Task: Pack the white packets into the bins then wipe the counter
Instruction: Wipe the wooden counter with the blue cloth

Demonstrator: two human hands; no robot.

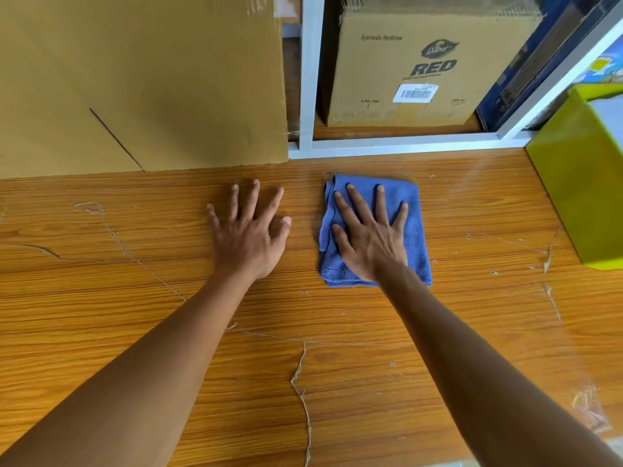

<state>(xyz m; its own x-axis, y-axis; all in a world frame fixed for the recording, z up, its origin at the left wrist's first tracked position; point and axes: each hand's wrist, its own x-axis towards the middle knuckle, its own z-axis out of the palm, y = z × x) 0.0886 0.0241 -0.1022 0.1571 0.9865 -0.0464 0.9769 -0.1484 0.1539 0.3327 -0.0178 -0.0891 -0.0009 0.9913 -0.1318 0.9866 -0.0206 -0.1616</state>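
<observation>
Blue cloth [374, 230] flat under my right hand [369, 241], fingers spread; left hand [251, 237] splayed on the counter [337, 332]. No packets visible, so packing looks done, wiping underway.

On the wooden counter [371, 348] are two hands, left [247, 235] and right [369, 239], one blue cloth [413, 230], two cardboard boxes, the plain left [135, 79] and the printed far [404, 69], and one green bin [580, 183].
</observation>
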